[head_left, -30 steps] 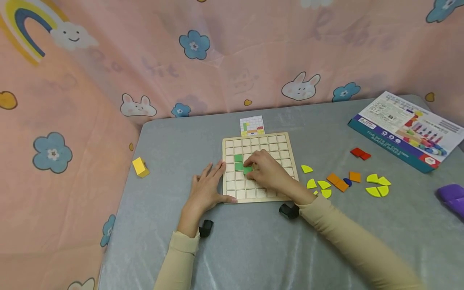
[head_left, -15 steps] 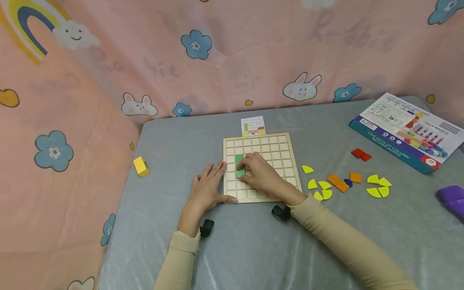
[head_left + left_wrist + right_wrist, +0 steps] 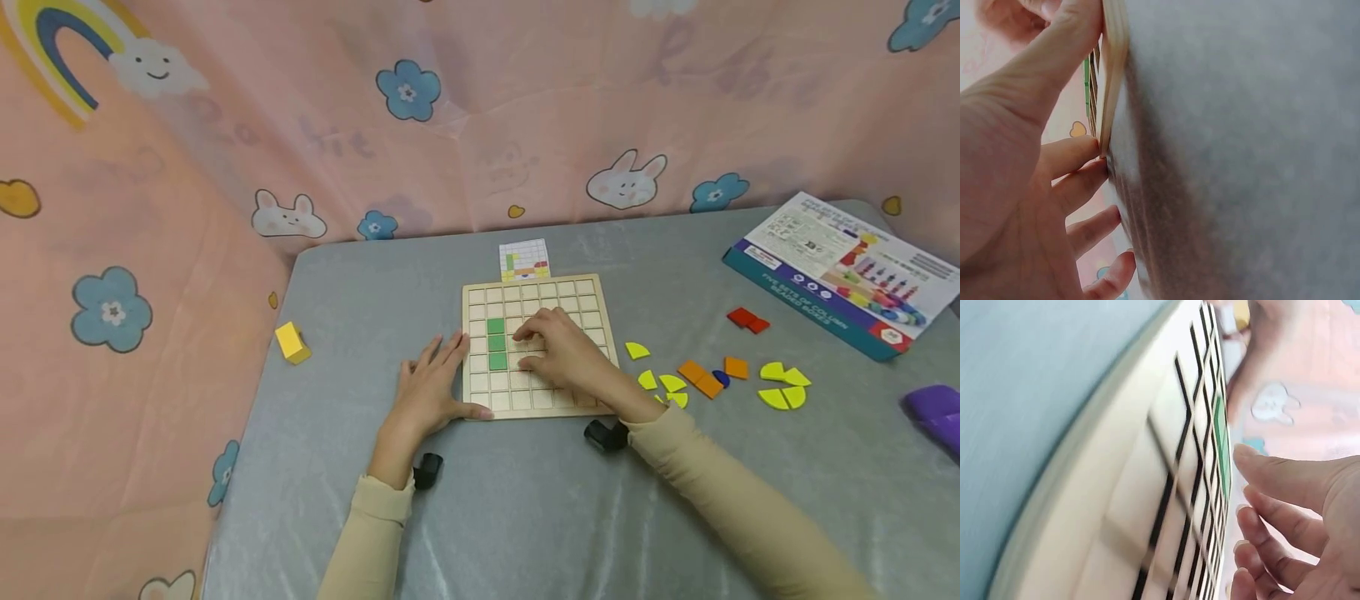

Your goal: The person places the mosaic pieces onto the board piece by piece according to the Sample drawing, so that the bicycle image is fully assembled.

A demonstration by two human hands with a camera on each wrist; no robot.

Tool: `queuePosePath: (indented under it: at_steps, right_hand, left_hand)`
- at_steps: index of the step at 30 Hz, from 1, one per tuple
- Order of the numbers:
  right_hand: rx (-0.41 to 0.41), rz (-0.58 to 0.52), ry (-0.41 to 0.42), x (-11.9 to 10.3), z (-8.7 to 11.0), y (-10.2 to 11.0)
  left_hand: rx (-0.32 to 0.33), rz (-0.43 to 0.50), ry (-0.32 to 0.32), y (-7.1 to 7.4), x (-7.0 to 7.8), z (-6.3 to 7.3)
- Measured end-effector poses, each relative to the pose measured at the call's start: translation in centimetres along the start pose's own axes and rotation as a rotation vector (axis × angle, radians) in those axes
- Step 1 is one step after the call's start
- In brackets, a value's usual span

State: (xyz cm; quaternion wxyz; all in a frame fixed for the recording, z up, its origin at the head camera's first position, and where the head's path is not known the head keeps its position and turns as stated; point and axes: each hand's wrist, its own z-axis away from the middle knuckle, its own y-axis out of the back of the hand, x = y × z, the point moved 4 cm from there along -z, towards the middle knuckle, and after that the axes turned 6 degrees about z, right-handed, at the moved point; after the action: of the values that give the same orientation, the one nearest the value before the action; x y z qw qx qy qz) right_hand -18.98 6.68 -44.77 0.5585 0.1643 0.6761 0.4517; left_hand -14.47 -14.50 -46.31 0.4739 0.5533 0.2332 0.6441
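Note:
A wooden grid board (image 3: 536,402) lies on the grey-covered table. Three green square tiles (image 3: 497,342) form one column near its left side. My left hand (image 3: 426,398) rests at the board's left front corner, its thumb on the front edge and its fingers along the left edge; the left wrist view shows thumb and fingertips touching the wooden rim (image 3: 1114,69). Over the middle of the board hovers my right hand (image 3: 562,354), just right of the green tiles, fingers and thumb apart. Nothing sits between them in the right wrist view, where the green tiles (image 3: 1222,447) show beyond the thumb.
A printed pattern card (image 3: 524,259) touches the board's back edge. To the right lie several yellow quarter-round pieces (image 3: 782,396), orange squares (image 3: 700,379), a blue piece (image 3: 721,377) and red pieces (image 3: 747,320). A box (image 3: 843,271), a purple object (image 3: 937,412) and a yellow block (image 3: 292,342) lie farther out.
My right hand carried the third green tile left into the column below the other two, let it go and drew back to the right. My left hand has stayed at the corner.

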Motion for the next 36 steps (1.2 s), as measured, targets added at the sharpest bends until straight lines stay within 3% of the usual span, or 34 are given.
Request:
queuePosePath:
  at_steps: [10,16,23,36]
  right_hand:
    - [0.038,-0.08,-0.103,6.1,3.1,3.9]
    - [0.052,-0.066,-0.185,8.7,5.1,5.4]
    - [0.026,0.016,-0.196,10.3,6.6,6.2]
    - [0.035,0.022,-0.239,11.0,7.3,6.5]
  left_hand:
    - [-0.003,0.0,-0.011,0.0,0.1,0.0]
    - [-0.007,-0.009,-0.007,0.0,0.1,0.0]
    - [-0.009,-0.003,-0.002,0.0,0.0,0.0]
    - [-0.008,-0.007,-0.001,0.0,0.1,0.0]
